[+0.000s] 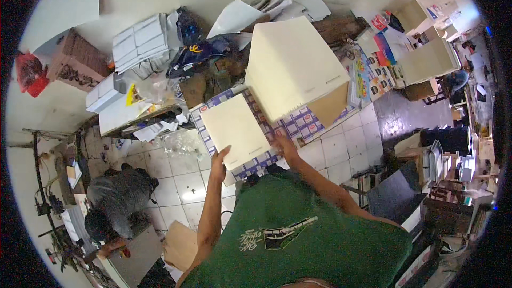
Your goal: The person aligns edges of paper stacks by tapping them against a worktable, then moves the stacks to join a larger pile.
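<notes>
In front of me lies a small pile of cream paper sheets on a blue-and-white printed sheet that covers the work surface. My left hand grips the near left edge of this pile, thumb on top and the other fingers mostly hidden at the side. At the pile's right edge is my right hand, its fingers stretched out and slightly blurred; whether they touch the paper I cannot tell. Beyond it rises a much taller stack of cream paper, with a brown sheet sticking out beneath its right side.
White bundles, dark cloth and loose white sheets crowd the back of the table. Colourful printed sheets lie to the right. A person in grey bends over at the lower left. White floor tiles show below the table.
</notes>
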Available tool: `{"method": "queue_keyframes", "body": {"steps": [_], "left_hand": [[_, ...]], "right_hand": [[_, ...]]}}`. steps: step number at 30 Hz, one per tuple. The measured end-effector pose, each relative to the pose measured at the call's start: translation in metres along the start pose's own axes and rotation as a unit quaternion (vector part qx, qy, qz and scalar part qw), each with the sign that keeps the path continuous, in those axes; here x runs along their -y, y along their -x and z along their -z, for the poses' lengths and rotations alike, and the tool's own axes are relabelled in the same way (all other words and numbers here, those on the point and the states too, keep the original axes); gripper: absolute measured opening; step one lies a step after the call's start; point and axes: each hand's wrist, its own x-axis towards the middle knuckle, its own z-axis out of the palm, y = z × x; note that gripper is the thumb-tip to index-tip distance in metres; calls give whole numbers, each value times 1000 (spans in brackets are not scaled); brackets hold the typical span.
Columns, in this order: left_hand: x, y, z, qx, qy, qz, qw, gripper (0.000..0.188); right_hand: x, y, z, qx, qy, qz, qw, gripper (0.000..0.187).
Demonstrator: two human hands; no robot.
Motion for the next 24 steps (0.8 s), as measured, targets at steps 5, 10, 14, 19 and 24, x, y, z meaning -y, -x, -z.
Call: {"method": "queue_keyframes", "body": {"steps": [5,10,14,19,24], "left_hand": [[-17,-15,-18,12,15,1,1000,58],[-31,-33,-37,31,34,-10,999,52],[-40,-42,-55,46,31,-35,998,50],[-46,-59,-62,69,6,-22,997,53],[-48,-58,-67,77,-12,-14,997,56]], "right_hand": [[-71,-15,34,156,192,26,969,37],[-21,-9,-17,178,169,96,965,43],[2,-15,-36,171,80,124,974,42],[-38,-61,-5,140,521,411,735,47],[-68,-82,-4,214,178,234,932,50]]}}
